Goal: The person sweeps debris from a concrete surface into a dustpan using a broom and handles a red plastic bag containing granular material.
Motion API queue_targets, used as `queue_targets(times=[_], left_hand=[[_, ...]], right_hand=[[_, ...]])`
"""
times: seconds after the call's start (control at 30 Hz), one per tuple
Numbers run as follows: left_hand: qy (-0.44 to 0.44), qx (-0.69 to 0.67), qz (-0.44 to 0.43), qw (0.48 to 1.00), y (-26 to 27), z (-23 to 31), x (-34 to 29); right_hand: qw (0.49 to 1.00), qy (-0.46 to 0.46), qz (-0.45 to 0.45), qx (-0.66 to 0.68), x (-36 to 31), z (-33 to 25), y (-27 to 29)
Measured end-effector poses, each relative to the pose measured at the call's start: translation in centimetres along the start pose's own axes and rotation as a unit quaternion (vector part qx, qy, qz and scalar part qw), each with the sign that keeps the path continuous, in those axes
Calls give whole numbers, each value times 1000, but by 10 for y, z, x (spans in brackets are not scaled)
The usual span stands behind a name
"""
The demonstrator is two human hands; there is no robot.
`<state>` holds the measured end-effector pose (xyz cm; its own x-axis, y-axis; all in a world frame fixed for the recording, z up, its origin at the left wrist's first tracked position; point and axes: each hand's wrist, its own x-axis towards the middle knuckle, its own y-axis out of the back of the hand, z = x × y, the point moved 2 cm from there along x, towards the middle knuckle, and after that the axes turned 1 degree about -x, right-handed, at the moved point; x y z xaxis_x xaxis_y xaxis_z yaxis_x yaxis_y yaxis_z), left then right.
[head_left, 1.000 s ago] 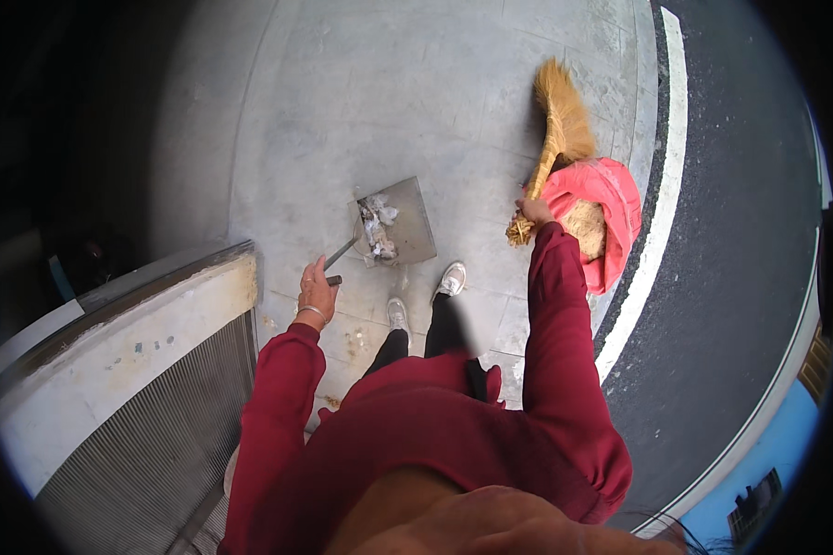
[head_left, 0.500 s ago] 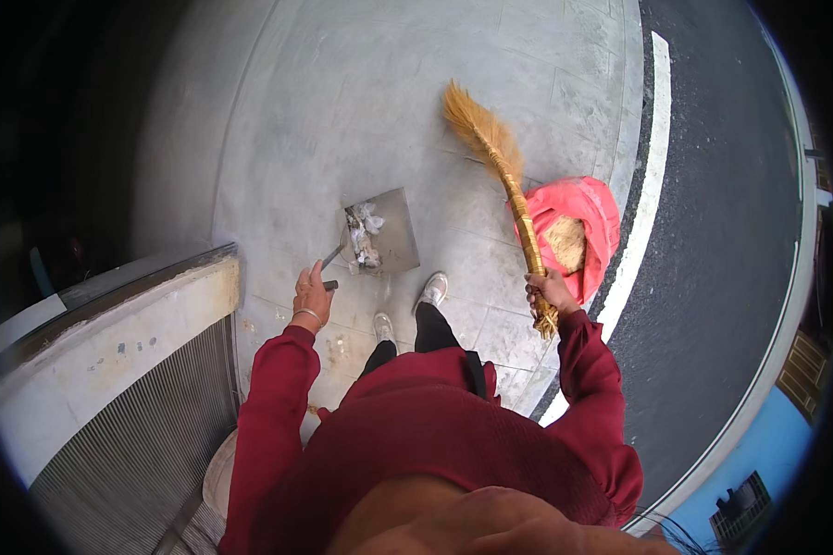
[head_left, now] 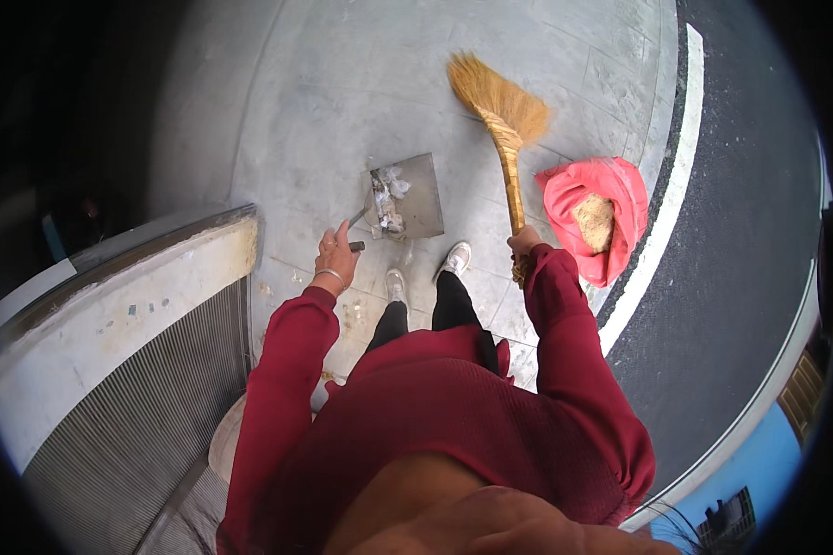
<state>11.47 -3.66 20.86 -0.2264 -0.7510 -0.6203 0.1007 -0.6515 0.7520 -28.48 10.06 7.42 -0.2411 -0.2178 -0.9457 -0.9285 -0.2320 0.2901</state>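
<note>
While the straw broom (head_left: 502, 109) stands tilted over the grey pavement (head_left: 342, 83), its fan of yellow bristles spread near the top of the view and its bound handle running down toward the person, the right hand (head_left: 525, 242) is closed around the lower end of that handle. Just to the left of the broom lies a grey metal dustpan (head_left: 418, 190), flat on the paving slabs, with a small heap of pale crumpled litter (head_left: 386, 199) gathered along its left side. A thin dark handle runs from the dustpan down to the left hand (head_left: 336, 261), whose fingers are curled tight about its grip; a bangle sits on that wrist. The two hands are well apart, one on each tool. Between them, a little nearer the person, a pair of white shoes (head_left: 426, 268) points toward the dustpan, below dark trousers and a dark red long-sleeved top. To the right of the broom, near the kerb, a red bag (head_left: 611, 190) lies open on the pavement with a tan mass inside it. Beyond the bag a white painted line (head_left: 677, 176) edges the dark asphalt road (head_left: 750, 231). On the left side stands a low pale wall (head_left: 111, 305) above a ribbed metal grille (head_left: 130, 425).
</note>
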Motion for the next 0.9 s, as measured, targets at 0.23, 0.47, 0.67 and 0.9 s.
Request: queue_targets(times=[0.23,0.47,0.67,0.9], left_hand=[[-15,13,-40,999,12,6,-1],[-140,74,-42,987,12,-1,5],[-214,78,-66,971,7,-6,12],[-253,68,-77,962,11,-7,17]], right_hand=[[986,-71,-121,87,-181,64,-47],[914,-10,-73,400,-261,76,-98],[906,-80,23,415,-190,50,-182],[968,-65,-21,241,-222,55,-263]])
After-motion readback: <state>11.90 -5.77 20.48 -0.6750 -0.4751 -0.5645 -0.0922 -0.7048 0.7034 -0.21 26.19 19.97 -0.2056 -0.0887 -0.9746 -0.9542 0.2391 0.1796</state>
